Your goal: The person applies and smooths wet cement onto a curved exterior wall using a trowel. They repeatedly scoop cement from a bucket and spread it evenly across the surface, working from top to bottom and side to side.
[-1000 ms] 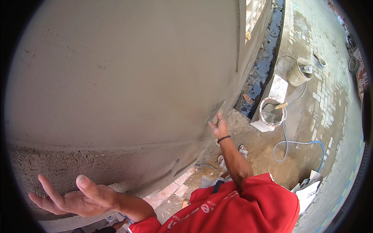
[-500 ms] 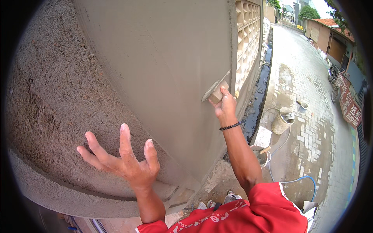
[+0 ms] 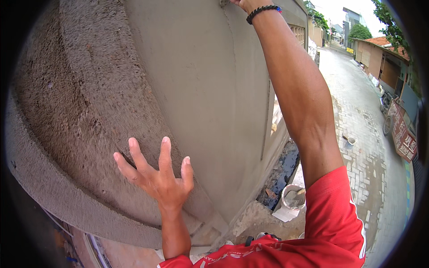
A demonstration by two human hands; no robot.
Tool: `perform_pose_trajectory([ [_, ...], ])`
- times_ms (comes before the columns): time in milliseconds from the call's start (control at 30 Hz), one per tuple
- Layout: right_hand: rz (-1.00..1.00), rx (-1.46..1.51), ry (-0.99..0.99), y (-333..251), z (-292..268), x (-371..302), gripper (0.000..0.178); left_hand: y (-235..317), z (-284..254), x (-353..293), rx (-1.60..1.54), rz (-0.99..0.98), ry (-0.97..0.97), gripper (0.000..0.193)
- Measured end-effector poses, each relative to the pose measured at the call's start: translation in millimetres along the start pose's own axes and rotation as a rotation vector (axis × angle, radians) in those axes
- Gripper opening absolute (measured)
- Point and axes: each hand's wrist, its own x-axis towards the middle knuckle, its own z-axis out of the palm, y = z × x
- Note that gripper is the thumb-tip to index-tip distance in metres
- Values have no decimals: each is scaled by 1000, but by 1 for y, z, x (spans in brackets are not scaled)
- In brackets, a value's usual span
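Freshly plastered grey wall fills the middle, smooth and damp. My right arm reaches up along it, and my right hand is cut by the top edge, a black beaded bracelet at the wrist. Only a small grey bit of the plastering trowel shows beside that hand; its fingers are mostly out of view. Lower left, my left hand is open with fingers spread, holding nothing. Behind it lies a rough, curved plaster band; whether the fingertips touch it I cannot tell.
A bucket of grey mix stands by the wall's foot, near a ditch of dark water. A small pail sits on the paved lane. A cart with a red board is at far right. Openwork blocks line the wall's far end.
My right hand has swept up the wall with the trowel, from beside the openwork blocks to the top edge. My left hand stays spread. The view has shifted.
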Motion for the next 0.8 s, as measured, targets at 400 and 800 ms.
perform_pose_trajectory([
  [400, 84, 506, -417, 58, -186, -28, 35, -7, 9, -12, 106, 56, -42, 49],
  [800, 799, 230, 478, 376, -683, -319, 41, -25, -3, 3, 282, 209, -43, 52],
])
